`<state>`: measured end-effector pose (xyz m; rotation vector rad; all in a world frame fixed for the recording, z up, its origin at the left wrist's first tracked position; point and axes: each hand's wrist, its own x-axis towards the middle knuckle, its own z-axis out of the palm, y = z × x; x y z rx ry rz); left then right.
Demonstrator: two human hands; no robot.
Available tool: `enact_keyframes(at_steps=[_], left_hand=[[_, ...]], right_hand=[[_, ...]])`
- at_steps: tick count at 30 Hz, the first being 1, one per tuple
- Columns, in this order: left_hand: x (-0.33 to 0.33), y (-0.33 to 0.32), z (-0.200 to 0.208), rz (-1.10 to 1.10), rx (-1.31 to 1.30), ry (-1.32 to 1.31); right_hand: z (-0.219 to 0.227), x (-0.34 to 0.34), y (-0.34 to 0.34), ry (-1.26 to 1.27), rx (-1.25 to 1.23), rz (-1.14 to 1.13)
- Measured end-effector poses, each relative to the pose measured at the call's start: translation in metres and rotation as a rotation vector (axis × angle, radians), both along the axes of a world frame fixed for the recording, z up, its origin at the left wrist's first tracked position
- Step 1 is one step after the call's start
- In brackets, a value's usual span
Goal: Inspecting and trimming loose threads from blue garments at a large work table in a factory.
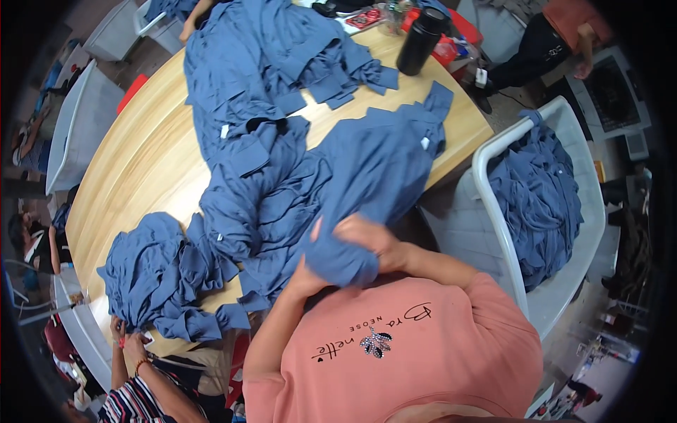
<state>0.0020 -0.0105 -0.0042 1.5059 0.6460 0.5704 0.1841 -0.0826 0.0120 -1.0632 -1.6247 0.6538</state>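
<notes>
Two bare hands meet on the near end of a long, slate-blue, soft cloth garment (384, 158) that stretches away from the person across the right side of a pale, wood-grained tabletop (134, 169). The right hand (372, 240) is clamped on the bunched cloth, its fingers curled over the top. The left hand (307, 277) touches the same bunch from the other side, thumb raised beside it; with the motion blur and the folds covering its fingers, I cannot tell how far it is closed. A twisted heap of matching blue garments (243, 204) lies against the held one's left side, crowding the table's middle, and a broad spread of blue clothing (254, 67) covers the far part. Near the left edge sits a rumpled blue pile (151, 257), where a co-worker in a striped top (134, 402) has both hands at its near edge. A black cylindrical bottle (421, 42) stands by the far right rim, near a red-patterned phone-like object (364, 19). Just right of the table, a white plastic tub (482, 169) contains a deep mound of blue cloth (537, 204).
</notes>
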Motion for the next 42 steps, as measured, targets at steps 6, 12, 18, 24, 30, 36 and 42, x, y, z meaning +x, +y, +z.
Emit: enact_keyframes(at_steps=[6,12,18,24,30,36,42], left_hand=[[0.097,0.0,0.001,0.149,-0.361,-0.218],[0.298,-0.037,0.098,-0.323,-0.003,-0.18],[0.339,-0.168,0.146,-0.794,0.358,-0.735],[0.216,-0.036,0.025,-0.471,0.368,0.078],[-0.02,0.054,-0.017,0.282,0.456,0.835],[-0.08,0.057,-0.046,0.347,0.659,0.788],[-0.094,0.009,-0.051,0.266,0.642,0.733]], right_hand=[[-0.011,0.048,-0.038,0.586,-0.048,-0.473],[-0.089,0.095,-0.105,-0.073,-0.938,-0.44],[-0.08,0.127,-0.11,-0.043,-0.996,-0.225],[-0.074,0.12,-0.075,-0.489,-0.749,-0.208],[-0.09,0.088,-0.024,-0.83,-0.406,-0.107],[-0.105,0.058,0.024,-0.923,-0.353,-0.144],[-0.107,0.011,0.035,-0.737,-0.03,0.098]])
